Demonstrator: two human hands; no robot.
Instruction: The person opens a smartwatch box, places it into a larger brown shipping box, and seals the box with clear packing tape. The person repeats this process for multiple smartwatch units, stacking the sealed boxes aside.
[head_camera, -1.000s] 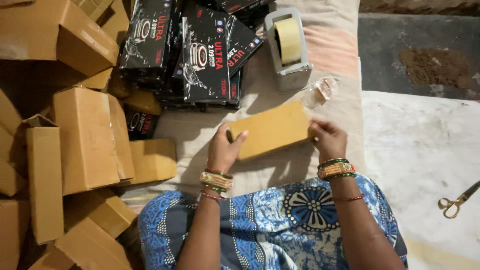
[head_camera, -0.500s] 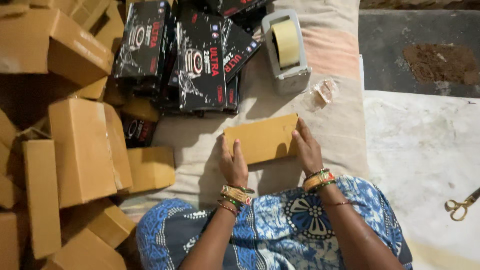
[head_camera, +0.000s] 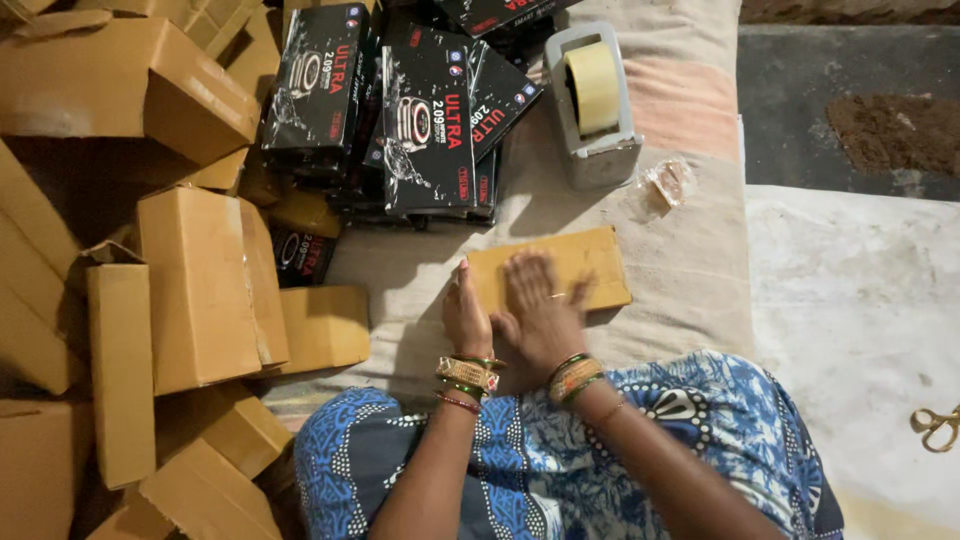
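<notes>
Both hands, left hand (head_camera: 467, 318) and right hand (head_camera: 540, 305), are pressing flat, fingers spread, on a light, stiff brown cardboard box (head_camera: 590, 262), best gripped by its edges.

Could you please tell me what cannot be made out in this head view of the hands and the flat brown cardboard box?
- Flat brown cardboard box: its near left part is hidden under both hands.
- Right hand: motion-blurred, so its fingers' contact is unclear.
- Left hand: stands edge-on at the box's left end; palm side hidden.
- Gold-coloured scissors: cut off by the right edge.
- Black printed cartons: overlapping, lower ones hidden.
</notes>
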